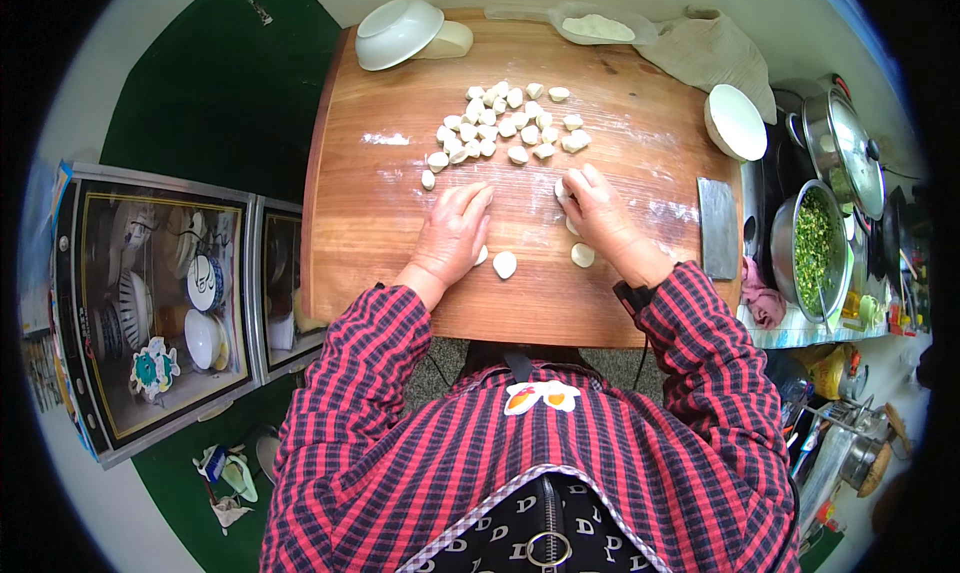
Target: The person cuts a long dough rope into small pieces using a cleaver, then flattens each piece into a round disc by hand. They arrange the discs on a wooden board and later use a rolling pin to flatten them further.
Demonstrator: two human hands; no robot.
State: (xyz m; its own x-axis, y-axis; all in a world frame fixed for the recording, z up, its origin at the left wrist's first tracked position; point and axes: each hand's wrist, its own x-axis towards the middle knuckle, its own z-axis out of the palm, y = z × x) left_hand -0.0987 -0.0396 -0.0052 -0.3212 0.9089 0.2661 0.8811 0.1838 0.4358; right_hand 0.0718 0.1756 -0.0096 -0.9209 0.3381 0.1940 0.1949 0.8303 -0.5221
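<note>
A large wooden board [375,235] dusted with flour lies before me. My left hand [454,232] rests palm down on it, fingers bent and close together; what lies under the palm is hidden. A flattened dough disc [505,265] is just right of that wrist, with another partly covered by the hand. My right hand [596,205] has its fingertips closed on a small dough piece [561,190] at the board. Another dough disc [583,255] lies below this hand, and one more shows partly beside it. Several small dough lumps [487,132] form a loose group beyond both hands.
White bowls [400,33] [736,123], a scoop of flour [598,28] and a beige cloth [709,48] border the board. A metal cleaver blade [717,228] lies at its right edge. Farther right stand a steel bowl of chopped greens [814,250] and a lidded pot [855,153].
</note>
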